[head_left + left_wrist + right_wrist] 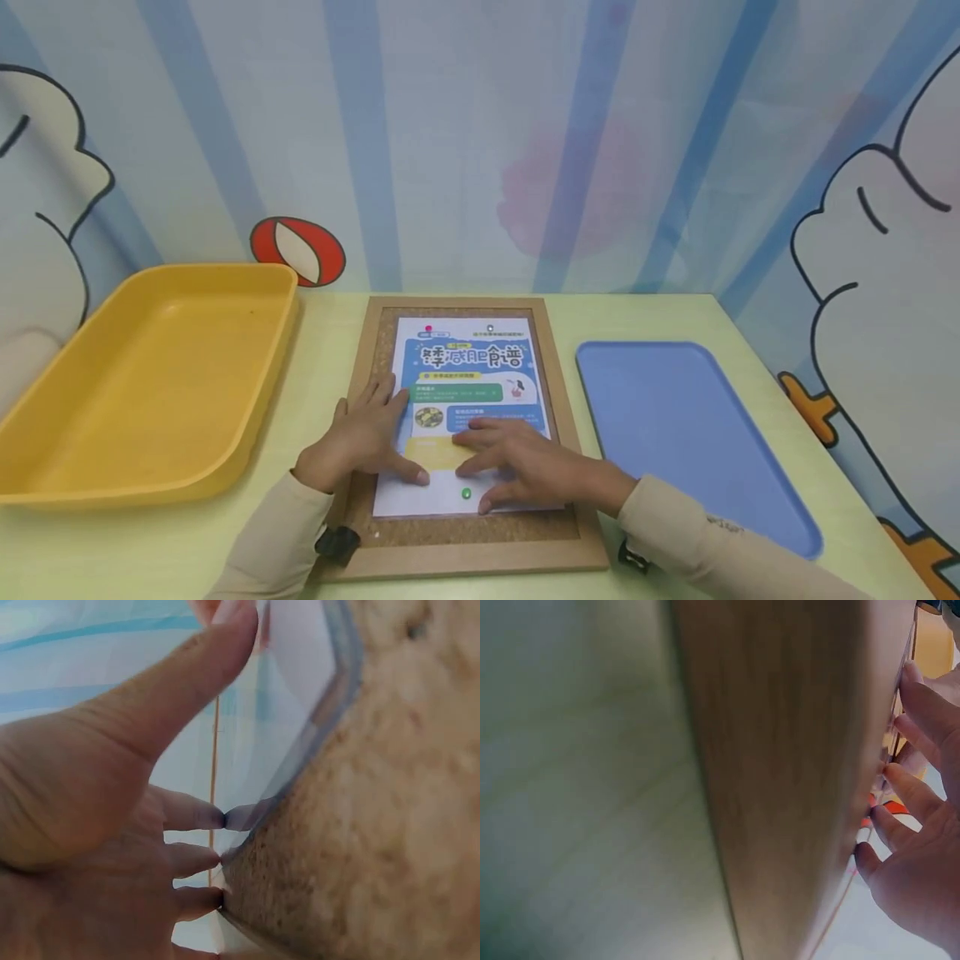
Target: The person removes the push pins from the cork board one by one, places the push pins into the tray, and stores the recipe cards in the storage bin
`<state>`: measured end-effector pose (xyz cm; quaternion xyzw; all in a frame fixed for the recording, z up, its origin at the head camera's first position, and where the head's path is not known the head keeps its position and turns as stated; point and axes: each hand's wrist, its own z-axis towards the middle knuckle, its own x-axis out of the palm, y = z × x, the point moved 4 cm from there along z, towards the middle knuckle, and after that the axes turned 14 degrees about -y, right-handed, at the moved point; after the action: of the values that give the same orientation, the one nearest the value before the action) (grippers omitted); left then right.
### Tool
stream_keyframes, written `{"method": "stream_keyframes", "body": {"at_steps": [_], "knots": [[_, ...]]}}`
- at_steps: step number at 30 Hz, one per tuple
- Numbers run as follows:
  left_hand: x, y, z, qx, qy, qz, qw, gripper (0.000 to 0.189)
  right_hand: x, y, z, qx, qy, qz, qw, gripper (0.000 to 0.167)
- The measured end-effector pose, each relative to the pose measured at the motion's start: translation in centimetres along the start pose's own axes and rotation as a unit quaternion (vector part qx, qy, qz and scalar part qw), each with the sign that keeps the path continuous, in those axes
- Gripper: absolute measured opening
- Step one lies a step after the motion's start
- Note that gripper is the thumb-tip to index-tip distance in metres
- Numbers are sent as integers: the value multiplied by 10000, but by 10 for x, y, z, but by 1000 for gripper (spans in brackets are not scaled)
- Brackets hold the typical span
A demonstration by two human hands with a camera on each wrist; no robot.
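Observation:
A printed poster (pixel 468 367) in a glossy clear cover lies on a wood-framed corkboard (pixel 450 529). Its upper corners carry a pink pushpin (pixel 428 328) and a white pushpin (pixel 490 327); a green pushpin (pixel 467 493) sits near the middle of its lower edge. My left hand (pixel 367 433) rests along the poster's left side, fingers spread and thumb near the bottom. In the left wrist view, that hand's fingertips (pixel 210 817) touch the glossy surface. My right hand (pixel 525 458) lies over the lower right, its spread fingers touching the poster beside the green pushpin.
A deep yellow tray (pixel 172 375) stands left of the corkboard. To the right lies a shallow blue tray (pixel 690 433), partly under the right forearm. All rest on a pale yellow-green table (pixel 637 317), with a printed curtain (pixel 465 167) behind.

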<state>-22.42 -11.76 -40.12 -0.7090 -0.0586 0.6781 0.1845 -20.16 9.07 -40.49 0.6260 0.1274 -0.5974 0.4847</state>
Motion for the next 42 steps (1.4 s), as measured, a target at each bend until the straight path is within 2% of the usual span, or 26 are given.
{"method": "stream_keyframes", "body": {"at_steps": [4, 12, 16, 22, 30, 37, 42], "knots": [[0, 2, -4, 184, 228, 78, 9995, 129, 4, -2, 1, -16, 8, 35, 10000, 45], [1, 2, -3, 267, 600, 205, 9976, 132, 4, -6, 8, -1, 111, 161, 9998, 41], [1, 1, -3, 346, 641, 284, 9969, 128, 4, -8, 11, -35, 175, 260, 9995, 40], [4, 4, -5, 723, 652, 406, 9944, 114, 3, -9, 13, -68, 150, 333, 9993, 39], [10, 14, -15, 1269, 404, 430, 9902, 104, 4, -7, 13, -72, 108, 344, 9993, 36], [20, 20, -20, 1549, 40, 443, 9869, 99, 5, -7, 11, -83, 44, 406, 9991, 35], [19, 20, -22, 1635, -249, 442, 9852, 98, 6, -9, 13, -45, 42, 451, 9990, 34]]}}
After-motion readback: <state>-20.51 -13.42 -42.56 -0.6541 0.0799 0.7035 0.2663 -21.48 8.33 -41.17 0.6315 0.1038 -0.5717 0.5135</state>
